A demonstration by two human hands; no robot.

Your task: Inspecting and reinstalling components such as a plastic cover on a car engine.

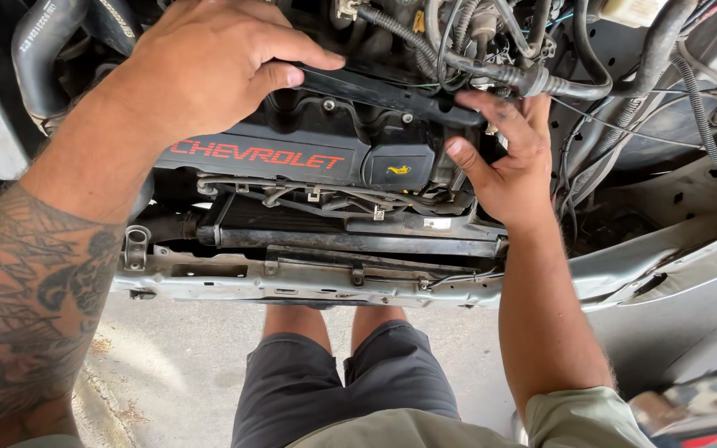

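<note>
A long, flat black plastic bar (383,91) lies across the top of the engine, its long axis running from the upper left down toward the right, the right end sitting a little lower. The left hand (209,70) is clasped over its left end, thumb stretched along the bar's upper edge and fingers curled over the far side. The right hand (504,158) grasps the right end, thumb under it and fingers wrapped up around it. Just below the bar sits the black engine cover with red lettering (263,153), with a black oil filler cap bearing a yellow symbol (398,168) beside the right thumb. Black ribbed hoses (533,79) crowd above the right hand. A grey metal crossmember (292,278) runs nearer the person's legs.
</note>
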